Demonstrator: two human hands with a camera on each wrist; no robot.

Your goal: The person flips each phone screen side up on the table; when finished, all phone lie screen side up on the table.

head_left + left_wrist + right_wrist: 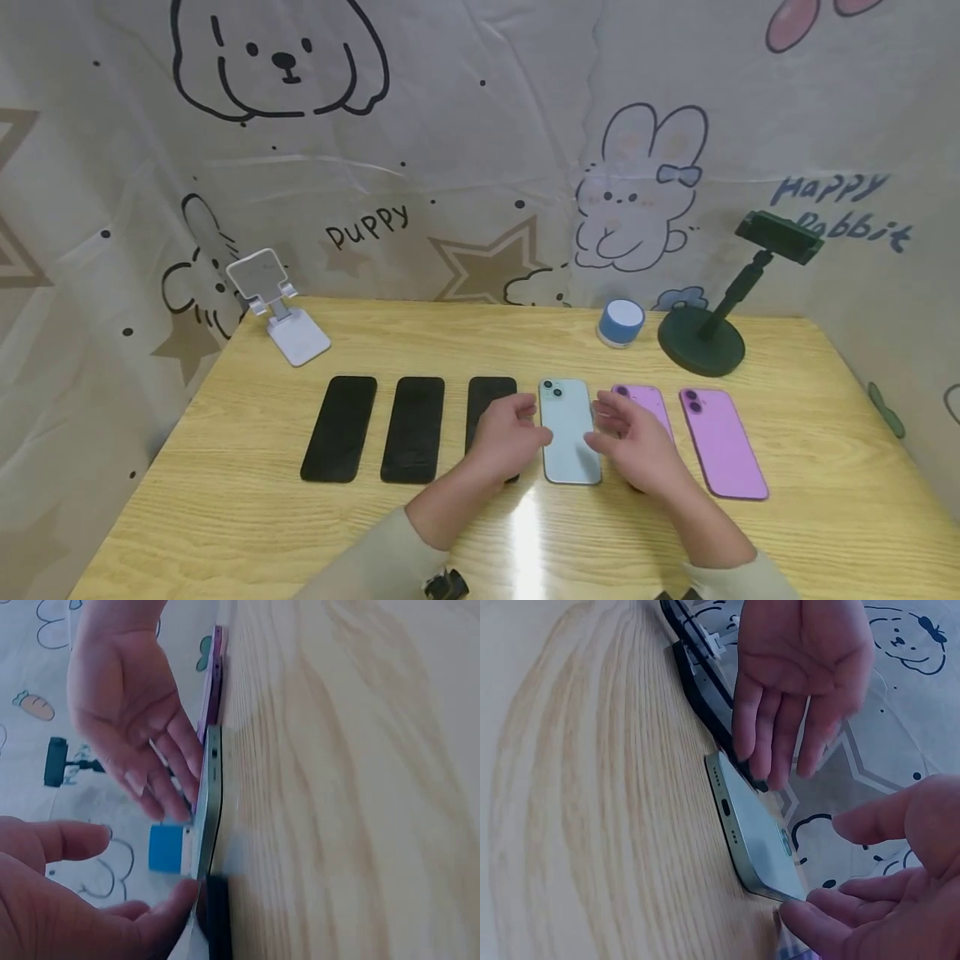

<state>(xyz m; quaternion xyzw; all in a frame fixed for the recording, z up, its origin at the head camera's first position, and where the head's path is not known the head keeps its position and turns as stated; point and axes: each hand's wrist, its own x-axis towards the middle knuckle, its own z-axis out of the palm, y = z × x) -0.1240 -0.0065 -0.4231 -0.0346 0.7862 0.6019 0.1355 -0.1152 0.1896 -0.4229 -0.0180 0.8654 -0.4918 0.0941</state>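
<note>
A pale mint phone lies back up on the wooden table, its twin camera lenses at the far end. My left hand is at its left edge, fingers relaxed, partly covering a black phone. On the opposite side my right hand hovers with loose fingers over a purple phone. The wrist views show the mint phone flat on the table, between the hands. Fingertips come close to its edges; whether they touch it is unclear. Neither hand grips anything.
Two more black phones lie in the row to the left, and another purple phone at the right end. Behind stand a white folding stand, a blue-and-white round container and a dark green holder. Printed cloth hangs behind.
</note>
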